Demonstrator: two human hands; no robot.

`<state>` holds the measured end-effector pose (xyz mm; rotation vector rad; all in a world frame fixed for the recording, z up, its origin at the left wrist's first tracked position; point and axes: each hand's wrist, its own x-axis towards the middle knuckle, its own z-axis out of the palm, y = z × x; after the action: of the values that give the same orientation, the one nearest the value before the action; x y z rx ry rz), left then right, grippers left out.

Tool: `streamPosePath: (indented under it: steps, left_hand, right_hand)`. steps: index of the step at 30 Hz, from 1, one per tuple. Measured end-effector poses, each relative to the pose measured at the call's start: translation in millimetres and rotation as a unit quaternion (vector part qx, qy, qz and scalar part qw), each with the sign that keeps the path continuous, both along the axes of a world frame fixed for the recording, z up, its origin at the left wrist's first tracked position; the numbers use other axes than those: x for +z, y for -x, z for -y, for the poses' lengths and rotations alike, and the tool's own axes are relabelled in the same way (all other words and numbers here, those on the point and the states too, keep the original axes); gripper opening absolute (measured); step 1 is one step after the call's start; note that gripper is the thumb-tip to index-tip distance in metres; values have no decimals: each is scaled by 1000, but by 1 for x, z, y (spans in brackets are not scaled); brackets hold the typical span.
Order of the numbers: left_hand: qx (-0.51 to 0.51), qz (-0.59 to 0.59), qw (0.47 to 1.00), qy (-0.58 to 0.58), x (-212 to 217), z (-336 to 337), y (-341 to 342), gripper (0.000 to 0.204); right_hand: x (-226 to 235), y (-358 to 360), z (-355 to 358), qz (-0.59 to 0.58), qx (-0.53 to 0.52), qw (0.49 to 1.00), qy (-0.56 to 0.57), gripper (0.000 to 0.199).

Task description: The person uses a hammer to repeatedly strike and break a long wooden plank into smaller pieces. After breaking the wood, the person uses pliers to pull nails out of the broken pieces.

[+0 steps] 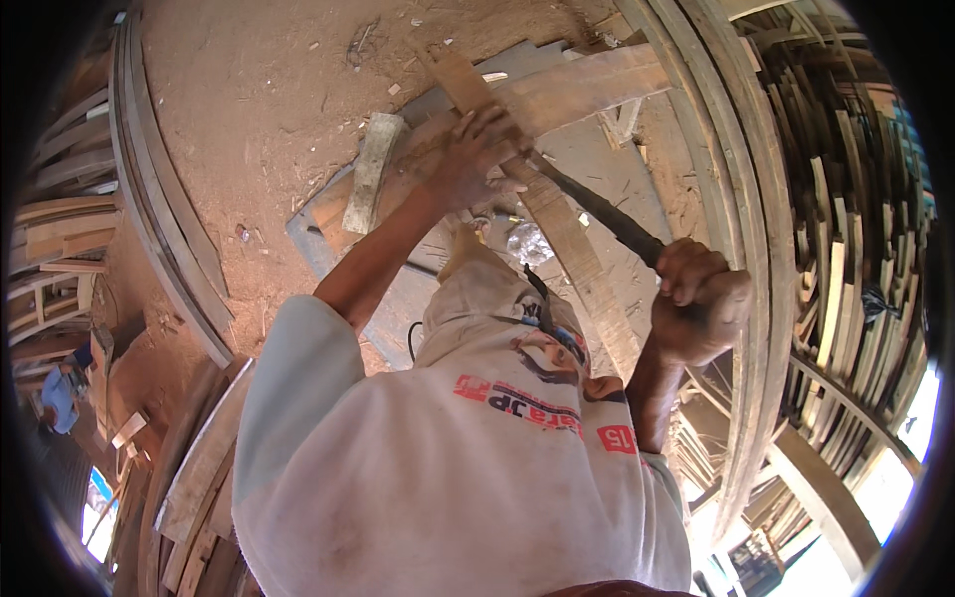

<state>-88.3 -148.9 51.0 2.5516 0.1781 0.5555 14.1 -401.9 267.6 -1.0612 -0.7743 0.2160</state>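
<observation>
My right hand (701,298) is wrapped around the end of a long dark bar-like tool (605,211). It slants up and left from my fist, and its far end reaches the plank beside my left fingers; whether a head sits there is hidden. A narrow wooden plank (565,234) runs from the upper middle down toward my right side. My left hand (480,149) lies over it with fingers curled around its edge. Beneath it, a wide board (587,92) crosses at an angle. A crumpled clear plastic piece (527,243) lies beside the plank, close to my legs.
A short pale wood block (374,171) lies left of my left hand, on a grey sheet (310,239). Long beams (741,199) run along the right, with stacked timber (846,229) behind. More boards (164,189) line the left. Nails and chips litter the ground.
</observation>
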Motion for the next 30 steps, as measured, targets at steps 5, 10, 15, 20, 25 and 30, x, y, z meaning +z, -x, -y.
streamPosePath:
  steps: [5,10,15,20,25,30]
  left_hand:
    - [-122,-5,992,-28,-1,23,-12,35]
    - [-238,7,971,-1,24,64,-22,46]
    - [-52,32,994,95,64,67,-8,76]
    - [238,41,970,-23,28,-45,71,81]
    - [211,-147,959,-122,-17,-85,132,92]
    - [282,-134,948,60,-18,-90,122,81]
  right_hand:
    - [12,-6,47,-29,-3,999,-21,40]
    - [24,9,75,-31,-40,997,55,41]
    - [37,31,112,-9,-210,967,143,42]
    - [54,65,215,-45,-410,905,106,40]
    - [94,115,294,48,-586,807,60,25]
    - [99,168,370,120,-692,709,70,32]
